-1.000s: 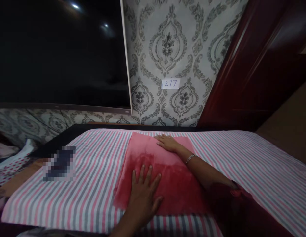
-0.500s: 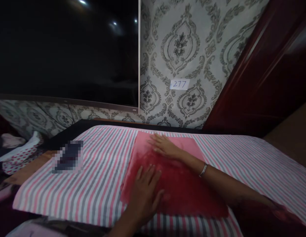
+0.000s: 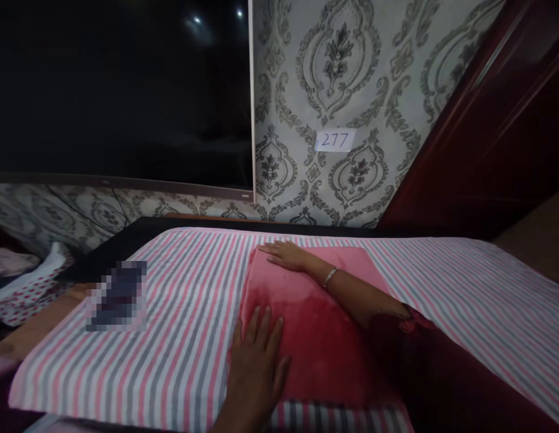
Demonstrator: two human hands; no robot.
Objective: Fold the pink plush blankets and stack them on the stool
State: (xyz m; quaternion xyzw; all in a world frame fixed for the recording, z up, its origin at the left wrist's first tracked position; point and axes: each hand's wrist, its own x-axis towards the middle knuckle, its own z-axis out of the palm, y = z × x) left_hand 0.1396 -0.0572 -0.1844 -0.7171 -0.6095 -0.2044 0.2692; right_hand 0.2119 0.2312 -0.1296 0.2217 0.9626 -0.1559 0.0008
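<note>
Head view: my right hand (image 3: pixel 284 255), flat, grasping nothing, nearer the far-left corner of the red cloth (image 3: pixel 329 361) than earlier; my left hand (image 3: pixel 255 370), spread, ungrasping, on its left margin. Cloth: on striped sheet (image 3: pixel 180 313), sides running from me toward wall (image 3: pixel 279 114); long axis unclear.

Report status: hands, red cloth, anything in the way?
Left hand flat on red cloth, near left; right hand flat, far left corner. Cloth lies on striped sheet. Blurred dark item left, not touching.
</note>
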